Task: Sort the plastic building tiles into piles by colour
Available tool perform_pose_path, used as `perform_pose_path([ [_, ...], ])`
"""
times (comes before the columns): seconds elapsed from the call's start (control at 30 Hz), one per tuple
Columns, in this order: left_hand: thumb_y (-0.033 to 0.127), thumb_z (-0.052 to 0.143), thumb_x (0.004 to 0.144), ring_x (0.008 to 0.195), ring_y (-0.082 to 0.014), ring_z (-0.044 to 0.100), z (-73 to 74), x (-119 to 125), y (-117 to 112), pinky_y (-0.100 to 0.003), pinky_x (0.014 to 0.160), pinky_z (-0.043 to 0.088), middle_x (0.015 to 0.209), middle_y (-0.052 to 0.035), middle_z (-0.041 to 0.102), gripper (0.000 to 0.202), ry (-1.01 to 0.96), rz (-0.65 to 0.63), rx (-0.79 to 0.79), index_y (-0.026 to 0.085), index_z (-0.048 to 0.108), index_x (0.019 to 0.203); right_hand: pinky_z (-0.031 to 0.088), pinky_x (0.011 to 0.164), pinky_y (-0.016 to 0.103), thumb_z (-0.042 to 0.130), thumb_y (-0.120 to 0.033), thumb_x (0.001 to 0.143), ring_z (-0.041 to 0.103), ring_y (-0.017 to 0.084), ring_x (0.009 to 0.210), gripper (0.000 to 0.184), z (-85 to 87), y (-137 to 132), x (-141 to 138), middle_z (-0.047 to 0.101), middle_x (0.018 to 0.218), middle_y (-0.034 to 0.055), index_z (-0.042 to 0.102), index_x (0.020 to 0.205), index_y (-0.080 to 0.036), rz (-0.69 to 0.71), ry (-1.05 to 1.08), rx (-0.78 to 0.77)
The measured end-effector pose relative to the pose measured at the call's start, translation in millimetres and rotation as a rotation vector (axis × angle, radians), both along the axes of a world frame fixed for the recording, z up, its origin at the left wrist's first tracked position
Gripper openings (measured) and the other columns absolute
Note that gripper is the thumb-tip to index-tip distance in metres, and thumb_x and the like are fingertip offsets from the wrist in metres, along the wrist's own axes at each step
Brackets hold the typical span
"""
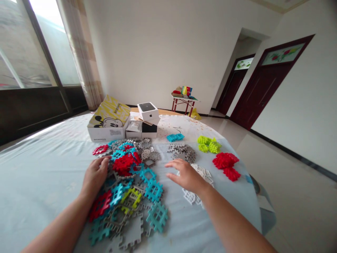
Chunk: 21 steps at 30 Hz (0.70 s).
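A mixed heap of interlocking plastic building pieces [152, 189] in red, blue, teal, grey and lime covers the middle of the table. My left hand [97, 173] rests at the heap's left edge, fingers pressed together beside red pieces [123, 165]; what they hold, if anything, is hidden. To the right of the heap, my right hand [186, 174] hovers with fingers apart and nothing in them. It partly covers a pile of white pieces [193, 197]. Just beyond its fingertips lies a pile of grey pieces [183, 151].
Separate piles of blue pieces [175, 137], lime pieces [209, 144] and red pieces [225, 161] lie toward the back and right. Behind the heap stand a yellow-lidded box [109, 121] and a white phone box [147, 111]. The cloth-covered table [52, 168] has a rounded right edge.
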<state>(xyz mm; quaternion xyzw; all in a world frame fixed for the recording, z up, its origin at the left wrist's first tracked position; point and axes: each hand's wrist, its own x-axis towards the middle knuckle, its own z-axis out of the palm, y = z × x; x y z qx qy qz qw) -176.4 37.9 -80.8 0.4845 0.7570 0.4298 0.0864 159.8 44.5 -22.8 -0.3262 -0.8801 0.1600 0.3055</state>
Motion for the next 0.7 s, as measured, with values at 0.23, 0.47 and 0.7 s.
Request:
perform_pose_path([
  [0.23,0.042,0.034,0.078,0.102,-0.0206,0.053,1.0,1,0,-0.033,0.093,0.038,0.103,-0.0104,0.061,0.047,0.007,-0.002,0.012,0.014,0.062,0.103,0.04,0.089,0.029,0.065,-0.028,0.076,0.054,0.017,0.097,0.032,-11.7,-28,-19,0.064,0.099,0.0066,0.062,0.105,-0.016,0.143,-0.143,-0.033],
  [0.47,0.043,0.035,0.078,0.101,-0.0228,0.053,1.7,-1,0,-0.036,0.091,0.039,0.103,-0.0113,0.06,0.047,0.012,0.002,-0.003,0.015,0.062,0.103,0.038,0.093,0.031,0.067,-0.041,0.072,0.053,0.019,0.102,0.044,-31.3,-24,-27,0.061,0.106,0.0076,0.061,0.108,-0.017,0.168,-0.186,-0.009],
  [0.7,0.045,0.033,0.078,0.103,-0.0237,0.053,2.2,-2,0,-0.037,0.092,0.039,0.105,-0.0111,0.06,0.048,0.03,-0.009,-0.032,0.016,0.061,0.104,0.038,0.093,0.03,0.067,-0.04,0.07,0.054,0.018,0.102,0.047,-36.3,-24,-30,0.062,0.107,0.0069,0.059,0.11,-0.018,0.173,-0.155,-0.006],
])
